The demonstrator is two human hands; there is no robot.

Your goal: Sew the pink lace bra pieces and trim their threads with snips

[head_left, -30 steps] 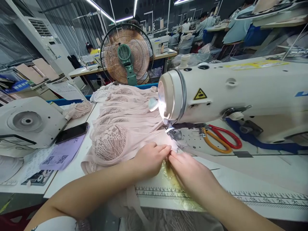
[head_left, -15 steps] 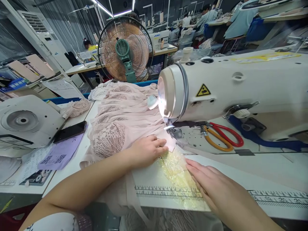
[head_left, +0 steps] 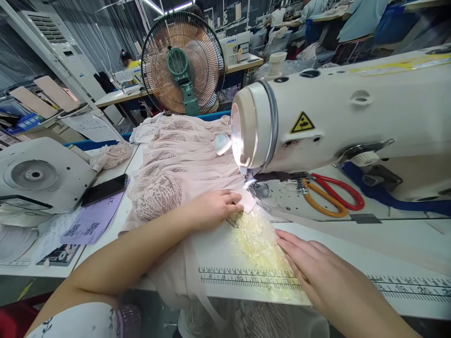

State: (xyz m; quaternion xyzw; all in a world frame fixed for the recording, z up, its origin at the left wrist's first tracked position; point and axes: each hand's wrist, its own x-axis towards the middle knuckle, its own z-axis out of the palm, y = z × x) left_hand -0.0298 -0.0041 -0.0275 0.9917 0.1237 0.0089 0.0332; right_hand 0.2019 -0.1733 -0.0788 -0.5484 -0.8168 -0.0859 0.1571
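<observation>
My left hand lies beside the sewing machine's needle area, its bent fingers pressing on a small pale pink fabric piece. Below that piece, a shiny, crinkled, pale yellow sheet runs toward the table's front edge; I cannot tell its material. My right hand rests flat along the sheet's right edge, fingers stretched out and close together, thumb hidden. The lit head of the white sewing machine stands just above. Left of it spreads a heap of pale pink lace garments.
Scissors with red and orange handles lie on the machine bed. A phone rests on purple paper at the left, near another white machine. Behind the garments stands a large fan. Printed ruler markings follow the front edge.
The view has shifted slightly. Both hands keep nearly the same places, and the pink piece and yellow sheet have moved only a little, if at all.
</observation>
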